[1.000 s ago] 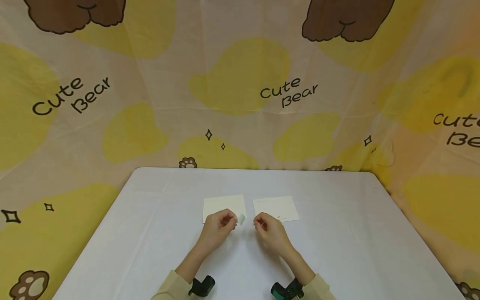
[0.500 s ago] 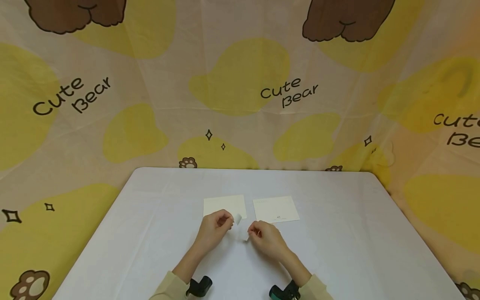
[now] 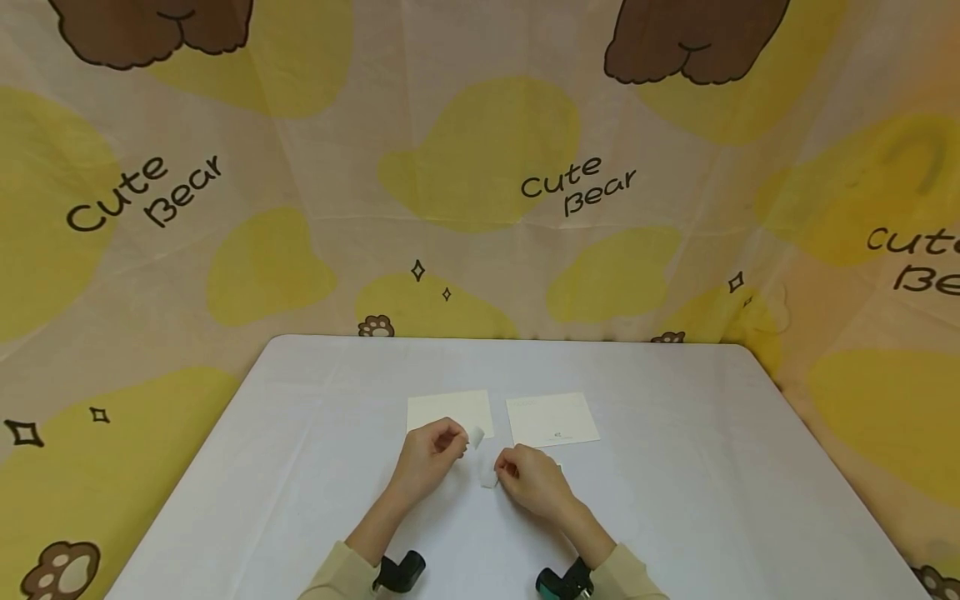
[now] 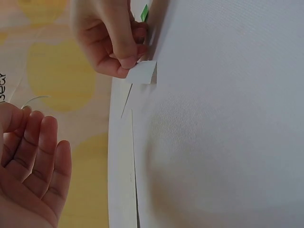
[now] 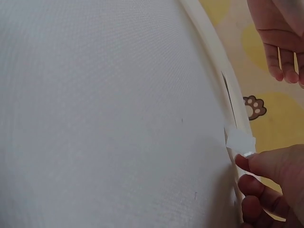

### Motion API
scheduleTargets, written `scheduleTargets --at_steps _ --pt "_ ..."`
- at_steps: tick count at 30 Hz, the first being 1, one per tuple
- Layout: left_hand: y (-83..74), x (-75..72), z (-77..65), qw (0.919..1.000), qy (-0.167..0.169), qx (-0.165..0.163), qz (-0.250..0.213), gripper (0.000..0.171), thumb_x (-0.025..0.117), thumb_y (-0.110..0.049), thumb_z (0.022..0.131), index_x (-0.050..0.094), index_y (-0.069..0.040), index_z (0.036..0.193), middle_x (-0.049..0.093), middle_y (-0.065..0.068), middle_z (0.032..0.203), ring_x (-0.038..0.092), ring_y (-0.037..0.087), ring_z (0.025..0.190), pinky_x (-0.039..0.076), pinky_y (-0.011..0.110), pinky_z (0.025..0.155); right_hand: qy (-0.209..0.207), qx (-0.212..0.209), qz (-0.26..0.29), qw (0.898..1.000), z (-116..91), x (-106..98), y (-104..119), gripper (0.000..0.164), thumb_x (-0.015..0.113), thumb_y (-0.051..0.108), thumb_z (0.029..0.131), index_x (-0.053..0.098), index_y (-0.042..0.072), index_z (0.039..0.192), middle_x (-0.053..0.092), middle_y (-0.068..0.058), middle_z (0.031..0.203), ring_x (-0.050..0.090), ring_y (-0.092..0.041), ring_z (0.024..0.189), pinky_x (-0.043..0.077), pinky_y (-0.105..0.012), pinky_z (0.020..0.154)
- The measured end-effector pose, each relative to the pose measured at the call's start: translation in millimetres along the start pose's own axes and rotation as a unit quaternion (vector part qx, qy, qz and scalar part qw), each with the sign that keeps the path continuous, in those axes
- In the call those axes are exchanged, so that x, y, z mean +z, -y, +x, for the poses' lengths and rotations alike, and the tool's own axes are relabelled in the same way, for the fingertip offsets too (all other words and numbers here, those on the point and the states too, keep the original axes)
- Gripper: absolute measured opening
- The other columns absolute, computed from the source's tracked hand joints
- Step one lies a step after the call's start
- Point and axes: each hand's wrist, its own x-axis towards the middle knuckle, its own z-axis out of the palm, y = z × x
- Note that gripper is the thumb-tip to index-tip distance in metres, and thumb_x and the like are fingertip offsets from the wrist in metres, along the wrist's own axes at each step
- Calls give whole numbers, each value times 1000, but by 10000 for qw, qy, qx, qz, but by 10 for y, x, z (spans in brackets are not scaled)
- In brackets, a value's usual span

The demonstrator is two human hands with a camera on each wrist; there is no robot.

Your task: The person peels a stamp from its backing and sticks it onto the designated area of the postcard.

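Observation:
Between thumb and index finger my left hand pinches a small pale slip. Seen edge-on in the left wrist view, that slip is a thin curved strip; the other fingers there are loosely extended. To the right and slightly nearer the body, my right hand pinches a small white paper piece. The right wrist view shows this white piece projecting past the thumb and fingertip. Two cream cards lie flat beyond the hands: the left card, partly covered by my left hand, and the right card.
A white table lies under everything, with a patterned cloth hanging behind it. In the left wrist view a small green piece shows beyond the right hand. Black wrist cameras sit at both cuffs.
My right hand has moved left and nearer the body, uncovering more of the right card. Its white piece now shows plainly. My left hand shifted slightly left, keeping its slip.

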Motion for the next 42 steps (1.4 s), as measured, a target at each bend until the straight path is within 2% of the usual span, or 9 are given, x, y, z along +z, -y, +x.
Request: scheduleTargets --at_steps 9,13,19,22,25,30,33,38,42 --pt "-23 3 3 10000 26 16 11 9 59 2 85 63 0 77 64 13 70 58 8 59 46 17 55 -136 -58 -147 9998 4 -6 -12 5 67 9 80 68 13 78 45 10 62 37 0 54 32 -15 48" --pt "-43 -1 1 10000 71 3 -29 8 59 2 85 63 1 78 65 17 73 61 18 62 47 18 56 -196 -26 -183 9996 9 -27 1 5 66 9 80 69 14 79 46 10 62 38 0 55 33 -15 49" --pt "-39 5 6 9999 127 -28 -90 8 58 1 86 63 3 80 64 9 71 63 25 65 49 18 57 -286 -2 -106 9995 26 -65 3 6 63 10 84 68 13 82 53 8 67 44 -2 59 37 -17 51" --pt "-22 9 14 9997 188 18 -161 8 58 2 86 63 4 80 64 9 72 64 29 66 49 19 58 -289 11 70 9996 43 -81 -2 7 61 10 85 67 13 82 58 7 72 47 -2 61 40 -17 53" --pt "-4 10 20 9993 309 75 -187 8 57 2 86 62 3 81 64 10 73 63 27 66 50 20 58 -127 191 481 9986 67 -105 6 11 57 10 87 66 14 83 61 7 74 47 -2 61 41 -17 54" --pt "29 15 21 9976 617 307 -90 6 56 3 86 62 2 82 64 15 76 63 27 68 50 21 59 321 797 1480 9852 112 -174 50 17 50 13 92 66 11 87 62 -1 74 49 -6 61 40 -20 51" --pt "120 57 38 9966 661 490 5 7 57 3 86 61 0 82 64 12 75 63 25 67 49 21 58 457 1051 1797 9770 133 -212 75 20 48 19 94 65 11 88 62 -4 76 50 -9 63 41 -21 52" --pt "335 124 81 9956 678 647 57 8 60 -4 87 61 -8 81 63 10 75 61 16 64 48 20 56 519 1368 2234 9637 146 -241 101 31 43 31 97 64 11 87 59 0 75 50 -11 67 43 -22 56" --pt "397 130 97 9928 764 922 73 9 60 -8 88 60 -13 80 63 8 75 59 11 63 47 20 54 566 1542 2580 9521 147 -250 107 39 41 35 98 62 7 83 54 2 70 46 -11 64 40 -20 54"
